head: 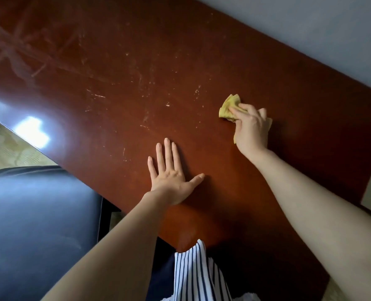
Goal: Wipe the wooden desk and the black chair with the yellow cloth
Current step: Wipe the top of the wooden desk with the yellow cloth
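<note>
The reddish-brown wooden desk [136, 72] fills most of the view, its top marked with pale scratches and smears. My right hand [250, 127] grips the crumpled yellow cloth [229, 106] and holds it down on the desk's right part, the cloth sticking out past my fingers. Flat on the desk nearer its front edge lies my left hand [171, 174], fingers straight and spread. The black chair [34, 224] stands at the lower left, its padded seat tucked partly under the desk edge.
A grey wall [310, 29] runs along the desk's far side at the upper right. Pale patterned floor [4, 146] shows at the left. A bright light reflection [32, 131] glares on the desk's left edge. My striped shirt [197, 274] hangs at the bottom.
</note>
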A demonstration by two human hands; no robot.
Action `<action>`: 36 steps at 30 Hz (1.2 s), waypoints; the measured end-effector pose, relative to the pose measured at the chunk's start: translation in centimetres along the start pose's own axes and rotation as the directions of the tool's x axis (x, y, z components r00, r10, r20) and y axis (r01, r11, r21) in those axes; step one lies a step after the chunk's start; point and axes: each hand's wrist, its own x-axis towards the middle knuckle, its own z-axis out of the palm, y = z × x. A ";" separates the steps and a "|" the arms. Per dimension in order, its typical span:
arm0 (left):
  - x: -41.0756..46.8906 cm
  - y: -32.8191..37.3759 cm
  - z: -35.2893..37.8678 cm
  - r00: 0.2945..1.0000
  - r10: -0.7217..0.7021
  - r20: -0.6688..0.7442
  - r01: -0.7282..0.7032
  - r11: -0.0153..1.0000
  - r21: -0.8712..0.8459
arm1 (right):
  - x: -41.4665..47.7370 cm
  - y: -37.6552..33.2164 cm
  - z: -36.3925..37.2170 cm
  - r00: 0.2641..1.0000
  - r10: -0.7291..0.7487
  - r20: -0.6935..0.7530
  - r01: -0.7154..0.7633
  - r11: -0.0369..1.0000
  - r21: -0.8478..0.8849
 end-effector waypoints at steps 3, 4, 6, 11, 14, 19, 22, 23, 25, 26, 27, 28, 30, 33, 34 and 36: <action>0.0 0.0 -0.2 1.000 -0.002 0.016 0.003 1.000 -0.012 | 1.1 -2.8 1.0 0.998 0.053 0.021 -0.053 0.999 0.011; 0.0 0.0 -0.2 1.000 -0.005 0.018 0.005 1.000 -0.015 | 1.0 -3.8 1.3 0.999 0.027 0.044 -0.027 1.000 0.015; 0.1 -0.1 -0.3 1.000 -0.008 0.022 0.008 1.000 -0.008 | 0.3 -5.8 1.9 0.991 -0.102 0.086 0.099 0.995 0.032; 0.3 0.0 -0.5 0.999 -0.024 0.036 0.023 0.999 0.029 | -3.7 -8.2 3.7 0.911 -0.386 0.148 0.372 0.921 0.114; 0.3 0.0 -0.4 0.999 -0.032 0.036 0.030 0.998 0.047 | -5.2 -6.6 3.7 0.884 -0.456 0.103 0.440 0.886 0.144; 0.2 0.1 -0.3 0.999 -0.042 0.026 0.042 0.999 0.015 | -6.8 -0.8 1.7 0.830 -0.554 0.069 0.546 0.831 0.100; 0.3 0.1 -0.4 0.998 -0.044 0.038 0.043 0.999 0.012 | -6.7 3.3 0.0 0.845 -0.534 0.028 0.533 0.846 0.027; 0.3 0.2 -0.4 0.998 -0.043 0.046 0.042 0.999 0.008 | -6.4 4.7 -0.7 0.853 -0.523 0.008 0.523 0.853 -0.004; 0.2 0.1 -0.5 0.998 -0.044 0.049 0.043 0.999 0.004 | -5.4 7.2 -2.0 0.870 -0.491 -0.033 0.489 0.870 -0.059; 0.2 0.1 -0.6 0.998 -0.044 0.050 0.044 0.999 0.004 | -4.7 8.2 -2.6 0.884 -0.465 -0.040 0.462 0.884 -0.079; 0.2 0.1 -0.5 0.998 -0.044 0.051 0.044 0.999 0.003 | -3.8 9.1 -3.2 0.903 -0.428 -0.035 0.424 0.901 -0.091; 0.2 0.1 -0.5 0.998 -0.046 0.053 0.046 0.999 0.003 | -2.9 9.7 -3.7 0.925 -0.380 -0.023 0.376 0.922 -0.096; 0.2 0.2 -0.5 0.997 -0.050 0.055 0.050 0.999 0.003 | -1.0 10.2 -4.4 0.958 -0.286 0.004 0.285 0.953 -0.103; 0.3 0.1 -0.5 0.997 -0.052 0.063 0.052 0.999 0.004 | 2.0 9.9 -4.6 0.980 -0.198 0.023 0.199 0.971 -0.130; 0.3 0.1 -0.5 0.996 -0.049 0.068 0.049 0.999 0.003 | 2.9 9.6 -4.5 0.987 -0.157 0.021 0.158 0.978 -0.134; 0.3 0.0 -0.4 0.997 -0.040 0.071 0.040 0.999 -0.002 | 4.5 8.5 -3.8 0.998 -0.063 -0.002 0.062 0.990 -0.125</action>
